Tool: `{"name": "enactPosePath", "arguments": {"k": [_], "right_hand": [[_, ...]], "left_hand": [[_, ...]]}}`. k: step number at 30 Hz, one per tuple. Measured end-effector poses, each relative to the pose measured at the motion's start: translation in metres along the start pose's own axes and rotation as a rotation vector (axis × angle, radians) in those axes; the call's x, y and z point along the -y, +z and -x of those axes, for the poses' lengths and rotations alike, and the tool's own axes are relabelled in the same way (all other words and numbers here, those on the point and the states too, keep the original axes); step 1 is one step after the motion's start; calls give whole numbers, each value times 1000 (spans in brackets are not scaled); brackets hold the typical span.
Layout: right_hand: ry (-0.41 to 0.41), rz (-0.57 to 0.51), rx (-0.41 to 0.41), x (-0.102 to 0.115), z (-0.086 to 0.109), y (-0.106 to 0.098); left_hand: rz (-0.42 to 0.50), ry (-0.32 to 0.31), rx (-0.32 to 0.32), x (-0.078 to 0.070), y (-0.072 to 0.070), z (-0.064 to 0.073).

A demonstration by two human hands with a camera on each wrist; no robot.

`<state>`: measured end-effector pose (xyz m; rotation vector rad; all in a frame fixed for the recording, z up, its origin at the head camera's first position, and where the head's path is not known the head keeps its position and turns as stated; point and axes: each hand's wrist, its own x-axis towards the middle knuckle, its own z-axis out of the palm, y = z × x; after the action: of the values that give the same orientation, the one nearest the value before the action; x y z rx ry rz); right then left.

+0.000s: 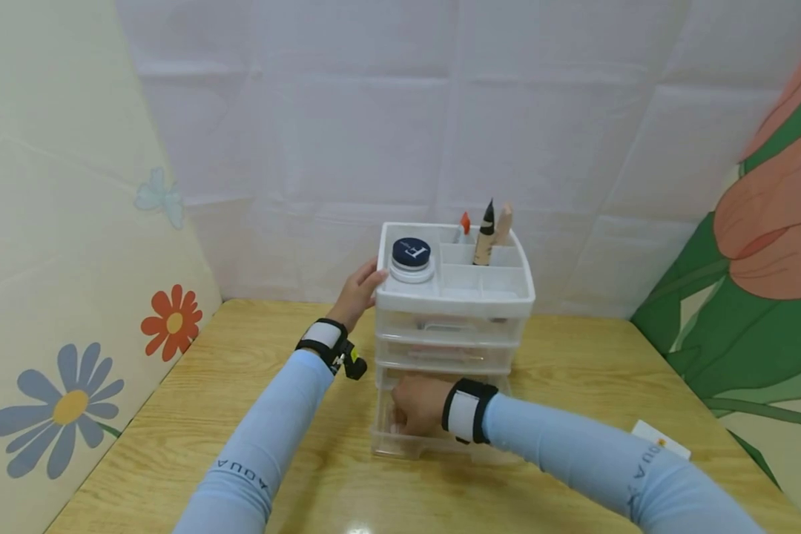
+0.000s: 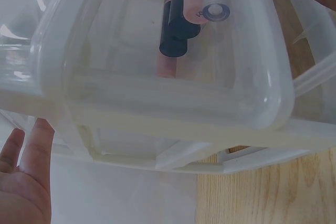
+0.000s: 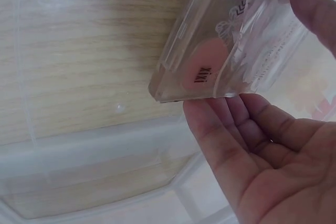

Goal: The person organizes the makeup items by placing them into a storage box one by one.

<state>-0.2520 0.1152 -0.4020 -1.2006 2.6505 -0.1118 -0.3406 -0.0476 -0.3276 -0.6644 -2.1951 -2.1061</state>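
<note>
A white plastic drawer organizer [image 1: 455, 302] with clear drawers stands on the wooden table. My left hand [image 1: 358, 295] rests on its upper left side, fingers fairly straight in the left wrist view. The bottom drawer [image 1: 397, 445] is pulled out, and my right hand [image 1: 419, 404] reaches into it. Between thumb and fingers, that hand pinches a clear flat makeup case [image 3: 203, 69] with a pink "xixi" label, tilted over the drawer in the right wrist view. The head view hides the case behind the hand.
On the organizer's top sit a dark-lidded jar [image 1: 411, 254], a black-tipped pen [image 1: 485, 233] and an orange-tipped tube [image 1: 465, 223]. Dark and pink tubes [image 2: 173, 40] lie in a closed drawer. A white card [image 1: 661, 439] lies at the right, partly behind the right sleeve.
</note>
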Motion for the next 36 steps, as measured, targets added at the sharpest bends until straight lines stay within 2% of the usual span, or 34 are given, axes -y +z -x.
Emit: {"name": "enactPosePath", "arguments": {"k": [10,12,19,26,30,36], "right_hand": [[19,-22,20,3,-1,1],[24,-22,21,4,-1,0],[-20,6,14,6,-4,-1],[28,9,10,6,-2,0],[30,13,9,6,1,-2],[104,5,10,3,11,-18]], "left_hand": [[4,-12,9,-6,1,3],[-2,-8,4,-2,1,1],[-8,2,3,-2,0,2],[-13,-5,3,-3,1,2],[-4,-18,-4,-3,1,3],[5,-18,-4,-3,1,3]]}}
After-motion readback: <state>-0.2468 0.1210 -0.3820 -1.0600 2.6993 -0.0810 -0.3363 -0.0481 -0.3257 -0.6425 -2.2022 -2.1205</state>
